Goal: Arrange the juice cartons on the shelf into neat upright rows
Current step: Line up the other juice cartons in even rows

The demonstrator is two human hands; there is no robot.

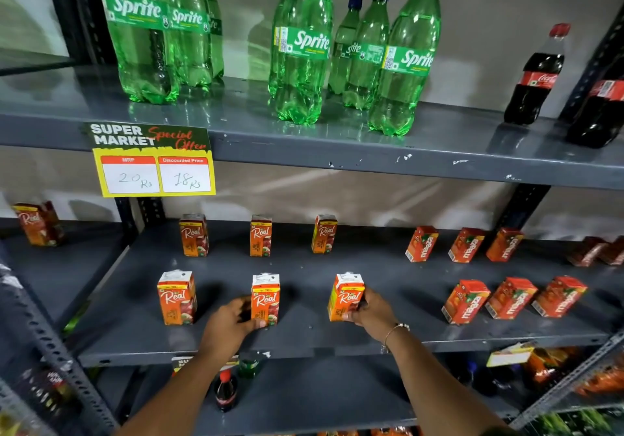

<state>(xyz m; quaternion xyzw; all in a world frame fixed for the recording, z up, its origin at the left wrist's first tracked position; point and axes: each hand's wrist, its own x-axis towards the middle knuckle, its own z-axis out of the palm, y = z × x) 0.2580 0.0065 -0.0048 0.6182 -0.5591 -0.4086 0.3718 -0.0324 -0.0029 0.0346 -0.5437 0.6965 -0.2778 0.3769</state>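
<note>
Head view looks down on a grey metal shelf (337,337) with six Real juice cartons standing upright in two rows of three. Both hands reach the front row: the left hand (231,322) clasps the middle front carton (265,298) from its left side, and the right hand (373,310) clasps the right front carton (346,297) from its right side. The left front carton (176,297) stands untouched, well apart from the left hand. Maaza cartons (513,297) sit tilted farther right on the same shelf, and Sprite bottles (300,47) stand on the shelf above
</note>
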